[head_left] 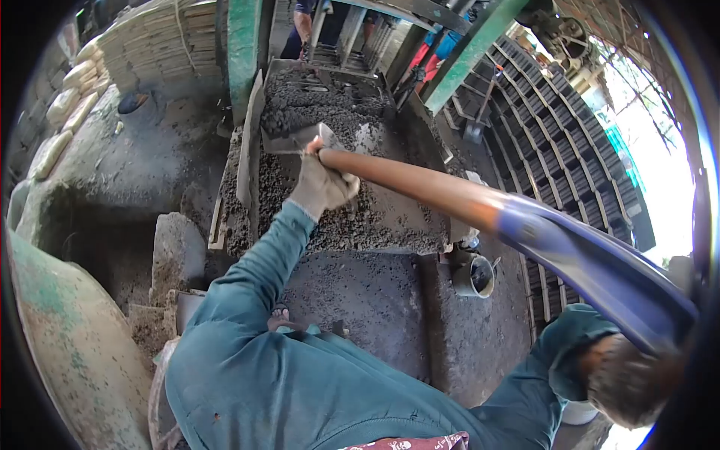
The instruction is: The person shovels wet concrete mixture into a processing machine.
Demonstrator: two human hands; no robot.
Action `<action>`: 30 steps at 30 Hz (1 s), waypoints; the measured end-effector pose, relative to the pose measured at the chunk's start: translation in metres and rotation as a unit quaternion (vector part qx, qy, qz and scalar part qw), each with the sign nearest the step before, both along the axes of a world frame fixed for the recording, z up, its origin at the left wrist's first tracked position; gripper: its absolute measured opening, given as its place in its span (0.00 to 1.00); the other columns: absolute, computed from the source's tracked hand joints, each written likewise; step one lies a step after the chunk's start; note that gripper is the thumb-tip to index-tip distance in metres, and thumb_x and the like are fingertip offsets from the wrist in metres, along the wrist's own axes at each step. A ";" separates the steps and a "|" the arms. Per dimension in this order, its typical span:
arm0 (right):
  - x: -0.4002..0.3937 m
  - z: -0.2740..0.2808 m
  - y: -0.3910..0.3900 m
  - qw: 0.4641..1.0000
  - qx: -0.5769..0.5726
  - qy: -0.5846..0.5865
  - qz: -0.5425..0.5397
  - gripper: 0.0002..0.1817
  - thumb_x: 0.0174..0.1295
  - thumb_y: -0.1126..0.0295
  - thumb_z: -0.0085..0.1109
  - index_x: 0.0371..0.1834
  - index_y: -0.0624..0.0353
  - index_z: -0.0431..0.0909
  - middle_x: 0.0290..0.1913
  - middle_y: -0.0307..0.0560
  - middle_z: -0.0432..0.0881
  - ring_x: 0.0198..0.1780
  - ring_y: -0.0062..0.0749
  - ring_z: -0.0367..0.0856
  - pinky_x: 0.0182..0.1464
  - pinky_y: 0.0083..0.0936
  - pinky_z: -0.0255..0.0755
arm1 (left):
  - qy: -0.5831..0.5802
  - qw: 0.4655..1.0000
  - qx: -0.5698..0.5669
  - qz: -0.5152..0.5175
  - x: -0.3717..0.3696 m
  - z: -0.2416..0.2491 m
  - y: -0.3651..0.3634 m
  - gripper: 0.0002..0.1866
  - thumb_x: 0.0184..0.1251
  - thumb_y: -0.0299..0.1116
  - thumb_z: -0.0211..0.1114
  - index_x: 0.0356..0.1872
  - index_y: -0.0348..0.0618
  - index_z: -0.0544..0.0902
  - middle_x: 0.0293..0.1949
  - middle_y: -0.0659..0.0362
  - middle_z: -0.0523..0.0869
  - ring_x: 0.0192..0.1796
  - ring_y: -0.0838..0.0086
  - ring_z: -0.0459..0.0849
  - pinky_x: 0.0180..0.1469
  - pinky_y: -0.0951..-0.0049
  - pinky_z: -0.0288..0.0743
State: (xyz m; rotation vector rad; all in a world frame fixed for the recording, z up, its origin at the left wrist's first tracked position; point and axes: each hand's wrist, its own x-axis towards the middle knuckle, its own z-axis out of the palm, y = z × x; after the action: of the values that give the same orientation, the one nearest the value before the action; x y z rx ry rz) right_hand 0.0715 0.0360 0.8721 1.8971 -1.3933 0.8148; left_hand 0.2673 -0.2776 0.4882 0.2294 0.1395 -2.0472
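Note:
A shovel slants across the view, with a wooden shaft [412, 180] and a long blue metal handle [592, 262]. My left hand [324, 184], in a pale work glove with a bare fingertip showing, is closed around the shaft's far end. Just beyond it, a grey flat blade [292, 139] lies over dark crumbly mix [300, 105] in a shallow tray [405, 249]. At the lower right, my right hand [630, 379], in a dark glove and blurred, is closed at the end of the blue handle; its fingers are partly hidden.
A bucket [474, 276] stands right of the tray. Racks of dark blocks [555, 135] curve along the right. Green posts [244, 56] frame a machine behind the tray, where another person's arm [302, 24] shows. Sacks [75, 97] and a green-stained metal sheet [75, 330] are left.

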 end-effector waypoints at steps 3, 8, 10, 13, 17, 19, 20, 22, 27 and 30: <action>-0.060 -0.081 -0.032 0.973 -0.184 -0.138 -0.005 0.28 0.80 0.56 0.44 0.55 0.75 0.82 0.44 0.55 0.87 0.42 0.33 0.85 0.43 0.24 0.81 | -0.061 0.997 0.045 -0.005 -0.001 -0.010 -0.035 0.31 0.71 0.65 0.57 0.36 0.41 0.78 0.30 0.56 0.82 0.27 0.66 0.80 0.28 0.63 0.76; -0.182 -0.152 -0.017 0.880 -0.180 -0.408 -0.163 0.31 0.71 0.42 0.56 0.42 0.65 0.86 0.28 0.42 0.80 0.22 0.22 0.75 0.23 0.19 0.66 | -0.167 0.985 -0.004 -0.047 -0.044 -0.002 0.006 0.30 0.74 0.63 0.61 0.43 0.39 0.77 0.41 0.55 0.81 0.45 0.64 0.85 0.42 0.59 0.82; -0.246 -0.225 0.021 0.815 -0.074 -0.566 -0.098 0.23 0.71 0.47 0.61 0.32 0.57 0.80 0.26 0.35 0.75 0.22 0.20 0.73 0.23 0.20 0.64 | -0.177 0.981 -0.026 -0.077 -0.069 -0.003 0.041 0.25 0.77 0.58 0.59 0.45 0.41 0.76 0.43 0.55 0.79 0.49 0.64 0.83 0.51 0.54 0.83; -0.322 -0.372 0.102 0.640 0.026 -0.748 -0.176 0.20 0.71 0.48 0.64 0.30 0.52 0.78 0.27 0.33 0.73 0.24 0.20 0.71 0.27 0.21 0.67 | -0.130 0.984 -0.047 -0.114 -0.108 -0.033 0.089 0.20 0.76 0.51 0.64 0.44 0.43 0.75 0.43 0.55 0.79 0.48 0.64 0.84 0.55 0.49 0.84; -0.329 -0.507 0.218 0.485 0.128 -0.796 -0.338 0.31 0.75 0.40 0.53 0.45 0.64 0.80 0.36 0.43 0.79 0.30 0.31 0.78 0.34 0.32 0.77 | -0.171 0.957 -0.034 -0.233 -0.145 -0.086 0.149 0.16 0.73 0.42 0.68 0.47 0.46 0.72 0.43 0.54 0.81 0.49 0.60 0.86 0.57 0.46 0.86; -0.327 -0.540 0.276 0.454 0.166 -0.791 -0.376 0.35 0.74 0.40 0.52 0.52 0.70 0.79 0.41 0.50 0.82 0.38 0.36 0.83 0.41 0.35 0.81 | -0.223 0.934 -0.009 -0.279 -0.157 -0.103 0.172 0.19 0.70 0.41 0.69 0.50 0.46 0.70 0.44 0.52 0.81 0.48 0.57 0.87 0.56 0.45 0.87; -0.315 -0.539 0.290 0.370 0.138 -0.845 -0.361 0.36 0.74 0.39 0.52 0.53 0.71 0.79 0.47 0.52 0.85 0.45 0.39 0.86 0.48 0.37 0.83 | -0.239 0.929 -0.008 -0.281 -0.159 -0.109 0.181 0.19 0.70 0.41 0.69 0.51 0.46 0.70 0.44 0.51 0.81 0.48 0.57 0.87 0.55 0.45 0.87; -0.300 -0.553 0.320 0.265 0.109 -0.904 -0.316 0.37 0.73 0.39 0.53 0.54 0.71 0.78 0.49 0.54 0.86 0.49 0.44 0.88 0.53 0.40 0.84 | -0.269 0.919 -0.006 -0.289 -0.159 -0.117 0.191 0.20 0.69 0.40 0.70 0.51 0.45 0.70 0.45 0.51 0.81 0.48 0.56 0.87 0.55 0.45 0.87; -0.262 -0.567 0.330 0.225 0.127 -0.922 -0.288 0.33 0.70 0.43 0.56 0.55 0.69 0.78 0.48 0.53 0.86 0.46 0.45 0.88 0.52 0.42 0.84 | -0.293 0.921 0.010 -0.256 -0.140 -0.120 0.176 0.18 0.72 0.38 0.67 0.52 0.42 0.70 0.45 0.50 0.81 0.48 0.55 0.87 0.56 0.40 0.85; -0.243 -0.567 0.324 0.222 0.128 -0.925 -0.281 0.30 0.69 0.47 0.58 0.56 0.67 0.77 0.47 0.52 0.85 0.45 0.45 0.87 0.51 0.42 0.84 | -0.330 0.913 0.011 -0.240 -0.128 -0.127 0.167 0.19 0.72 0.38 0.68 0.52 0.41 0.70 0.46 0.50 0.81 0.49 0.55 0.87 0.57 0.40 0.85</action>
State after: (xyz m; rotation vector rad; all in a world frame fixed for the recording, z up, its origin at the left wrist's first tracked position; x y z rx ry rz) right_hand -0.1719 0.3597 0.3053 -1.0401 -2.9093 2.5684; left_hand 0.1389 -0.1104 0.3615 1.0380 -0.3474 -2.3253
